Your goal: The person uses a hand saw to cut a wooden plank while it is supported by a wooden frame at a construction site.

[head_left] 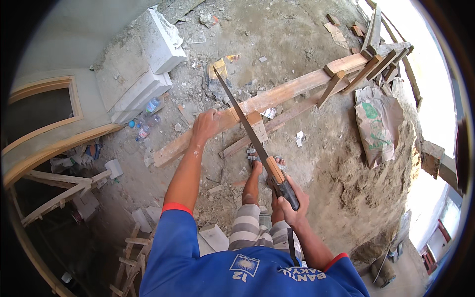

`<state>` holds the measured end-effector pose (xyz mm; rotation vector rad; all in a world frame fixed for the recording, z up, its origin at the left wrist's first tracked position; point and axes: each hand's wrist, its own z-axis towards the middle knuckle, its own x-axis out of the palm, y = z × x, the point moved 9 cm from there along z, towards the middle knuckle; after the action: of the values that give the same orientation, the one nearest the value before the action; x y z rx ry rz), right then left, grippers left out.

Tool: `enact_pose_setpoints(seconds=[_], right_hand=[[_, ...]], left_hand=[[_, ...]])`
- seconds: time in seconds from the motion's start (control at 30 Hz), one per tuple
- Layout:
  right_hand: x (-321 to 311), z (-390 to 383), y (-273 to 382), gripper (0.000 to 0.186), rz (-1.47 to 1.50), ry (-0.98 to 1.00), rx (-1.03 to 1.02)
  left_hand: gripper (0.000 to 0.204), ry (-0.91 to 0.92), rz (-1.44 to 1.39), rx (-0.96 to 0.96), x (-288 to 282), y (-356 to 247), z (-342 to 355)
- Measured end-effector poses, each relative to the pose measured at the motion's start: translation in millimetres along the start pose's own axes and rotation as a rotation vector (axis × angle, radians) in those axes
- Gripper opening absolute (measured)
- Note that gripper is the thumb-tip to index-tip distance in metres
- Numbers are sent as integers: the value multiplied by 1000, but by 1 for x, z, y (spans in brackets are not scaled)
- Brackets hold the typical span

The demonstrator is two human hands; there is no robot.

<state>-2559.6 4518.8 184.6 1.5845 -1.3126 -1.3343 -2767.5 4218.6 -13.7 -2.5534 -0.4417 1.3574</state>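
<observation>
My right hand is closed round the dark handle of a handsaw. A strip of wood is set into the handle end of the blade. The long blade slants up and left across a wooden beam, its tip reaching past the far side. Whether the teeth touch the wood, I cannot tell. Left of the blade, my left hand grips the beam, with its fingertips partly hidden. A short wood block sits against the beam's near side beneath the blade.
Behind the beam's right part lie stacked timbers, with a crumpled paper sack nearer me. White blocks and plastic bottles are at the left. Rubble covers the ground; a wooden ladder-like frame stands at lower left.
</observation>
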Motion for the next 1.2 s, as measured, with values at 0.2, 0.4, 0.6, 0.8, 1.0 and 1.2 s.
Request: enact_pose_setpoints(seconds=[0.2, 0.4, 0.6, 0.8, 1.0, 1.2], right_hand=[[3, -3, 6, 60, 69, -21, 71], [26, -11, -5, 61, 76, 37, 71], [36, -10, -6, 62, 56, 47, 29], [48, -9, -4, 59, 24, 87, 21], [45, -6, 4, 59, -4, 38, 69], [44, -10, 7, 60, 36, 53, 33]], left_hand=[[57, -190, 212, -72, -9, 14, -24], [59, -125, 189, -102, -16, 11, -23], [64, -147, 163, -128, -20, 2, -23], [73, -130, 128, -177, -20, 17, -23], [75, -29, 142, -172, -27, 1, -27], [80, -147, 120, -121, -16, 13, -23]])
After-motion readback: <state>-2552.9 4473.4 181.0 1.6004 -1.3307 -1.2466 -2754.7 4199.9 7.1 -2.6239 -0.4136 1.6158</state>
